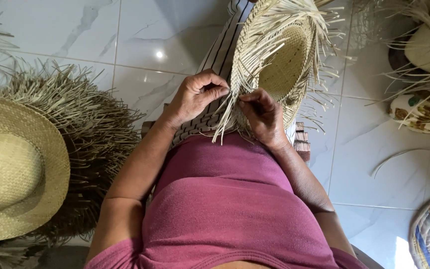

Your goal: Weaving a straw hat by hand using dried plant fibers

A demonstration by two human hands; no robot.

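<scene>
Here an unfinished straw hat [279, 60] rests on the person's lap over a striped cloth [220, 55], tipped so that its hollow crown opens toward the camera and its oval brim runs lengthwise away from the body, toward the top of the view. Loose straw ends bristle from the brim's edge on all sides, and a bundle of them hangs down from the hat's near edge toward the maroon shirt [225, 199]. The left hand [195, 97] sits just left of the hat's near edge, thumb and fingers pinched shut on a few strands. The right hand [262, 117], directly below the hat, has its fingers curled around the strands at the brim's lower rim. Well left of the hat, a finished straw hat [16, 169] lies on the tiled floor [100, 45] atop a dark fringed one.
</scene>
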